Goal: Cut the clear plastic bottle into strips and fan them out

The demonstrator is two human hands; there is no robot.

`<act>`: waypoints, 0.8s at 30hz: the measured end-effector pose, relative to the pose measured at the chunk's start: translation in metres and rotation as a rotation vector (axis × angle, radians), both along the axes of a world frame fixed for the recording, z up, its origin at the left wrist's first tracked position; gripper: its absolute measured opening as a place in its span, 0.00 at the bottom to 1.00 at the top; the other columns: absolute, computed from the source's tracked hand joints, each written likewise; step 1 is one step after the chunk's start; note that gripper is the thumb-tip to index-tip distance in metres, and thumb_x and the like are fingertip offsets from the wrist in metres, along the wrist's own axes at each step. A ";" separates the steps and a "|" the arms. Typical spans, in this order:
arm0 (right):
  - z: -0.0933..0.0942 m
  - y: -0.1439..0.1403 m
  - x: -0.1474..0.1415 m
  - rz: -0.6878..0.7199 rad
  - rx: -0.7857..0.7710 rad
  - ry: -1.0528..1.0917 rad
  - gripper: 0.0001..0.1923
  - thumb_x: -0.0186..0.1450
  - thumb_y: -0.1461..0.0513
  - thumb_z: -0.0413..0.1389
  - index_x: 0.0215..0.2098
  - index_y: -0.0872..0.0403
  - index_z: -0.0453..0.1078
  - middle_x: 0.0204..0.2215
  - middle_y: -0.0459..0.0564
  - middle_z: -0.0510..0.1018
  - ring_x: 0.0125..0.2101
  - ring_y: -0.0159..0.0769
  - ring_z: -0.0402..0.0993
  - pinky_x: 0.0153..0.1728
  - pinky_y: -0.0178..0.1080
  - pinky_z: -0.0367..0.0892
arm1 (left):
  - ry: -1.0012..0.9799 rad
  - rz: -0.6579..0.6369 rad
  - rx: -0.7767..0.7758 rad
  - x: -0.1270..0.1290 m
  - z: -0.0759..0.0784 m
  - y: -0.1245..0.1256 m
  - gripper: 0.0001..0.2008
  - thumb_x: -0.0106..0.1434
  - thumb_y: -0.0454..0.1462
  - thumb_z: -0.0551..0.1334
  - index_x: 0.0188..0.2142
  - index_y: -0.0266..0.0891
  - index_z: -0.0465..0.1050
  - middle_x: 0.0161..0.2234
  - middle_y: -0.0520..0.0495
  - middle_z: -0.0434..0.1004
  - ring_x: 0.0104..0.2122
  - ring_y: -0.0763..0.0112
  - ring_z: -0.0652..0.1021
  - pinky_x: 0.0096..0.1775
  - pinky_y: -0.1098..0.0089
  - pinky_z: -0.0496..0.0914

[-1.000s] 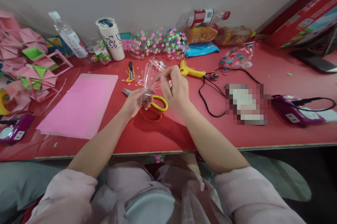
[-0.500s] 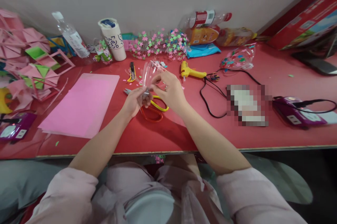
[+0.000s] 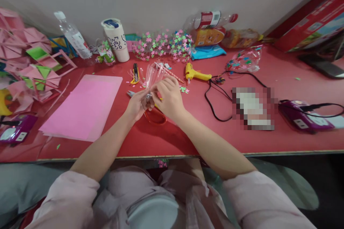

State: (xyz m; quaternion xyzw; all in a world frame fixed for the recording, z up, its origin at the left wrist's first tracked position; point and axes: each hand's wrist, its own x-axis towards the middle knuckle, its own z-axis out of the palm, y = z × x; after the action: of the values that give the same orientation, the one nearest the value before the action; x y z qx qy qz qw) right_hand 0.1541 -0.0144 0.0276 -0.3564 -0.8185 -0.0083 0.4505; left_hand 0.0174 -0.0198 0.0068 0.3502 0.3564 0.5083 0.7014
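Over the red table (image 3: 188, 139), my left hand (image 3: 137, 104) pinches the narrow lower end of a clear plastic piece cut into fanned strips (image 3: 153, 75). My right hand (image 3: 168, 97) is closed on the same piece near its base, fingertips meeting the left hand's. The strips spread upward and away from me. Under my hands lie scissors with orange and yellow handles (image 3: 155, 117), partly hidden.
A pink paper stack (image 3: 86, 105) lies to the left, a yellow glue gun (image 3: 195, 74) with black cord to the right. Bottles, a cup (image 3: 116, 39) and star decorations (image 3: 163, 45) line the wall. Pink folded paper shapes (image 3: 32, 67) pile at far left; purple devices sit at both sides.
My right hand has come down from the tips of the strips to the base of the plastic piece, close against my left hand. My left hand has stayed about where it was.
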 end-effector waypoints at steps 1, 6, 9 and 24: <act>0.000 0.000 0.000 -0.001 0.018 -0.007 0.07 0.63 0.68 0.50 0.29 0.50 0.64 0.26 0.45 0.74 0.33 0.38 0.70 0.52 0.50 0.60 | 0.000 -0.007 -0.001 0.000 0.000 0.000 0.10 0.61 0.41 0.61 0.28 0.36 0.70 0.18 0.53 0.69 0.16 0.79 0.70 0.18 0.78 0.62; 0.001 0.002 0.004 -0.054 0.038 0.068 0.05 0.63 0.67 0.52 0.31 0.50 0.65 0.27 0.44 0.75 0.33 0.37 0.71 0.52 0.51 0.61 | 0.044 -0.079 -0.003 0.000 0.003 0.000 0.13 0.62 0.43 0.59 0.29 0.35 0.70 0.18 0.52 0.70 0.15 0.78 0.70 0.16 0.77 0.59; 0.001 0.003 0.005 -0.067 0.035 0.071 0.05 0.63 0.66 0.52 0.32 0.50 0.65 0.28 0.44 0.76 0.33 0.37 0.72 0.52 0.51 0.61 | 0.057 -0.091 0.002 0.000 0.003 -0.001 0.13 0.62 0.45 0.60 0.29 0.35 0.69 0.17 0.53 0.70 0.15 0.78 0.70 0.16 0.78 0.59; 0.025 -0.001 0.023 -0.102 0.074 0.345 0.04 0.64 0.63 0.52 0.30 0.49 0.67 0.28 0.44 0.73 0.34 0.37 0.70 0.45 0.48 0.65 | 0.026 -0.091 0.006 -0.004 0.000 0.002 0.12 0.63 0.43 0.58 0.35 0.34 0.70 0.26 0.48 0.76 0.18 0.78 0.73 0.19 0.77 0.63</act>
State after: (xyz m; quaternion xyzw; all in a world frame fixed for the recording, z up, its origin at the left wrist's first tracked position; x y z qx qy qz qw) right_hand 0.1766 -0.0152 0.0524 -0.3769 -0.7091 0.0000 0.5960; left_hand 0.0139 -0.0182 0.0071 0.3749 0.3478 0.4724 0.7178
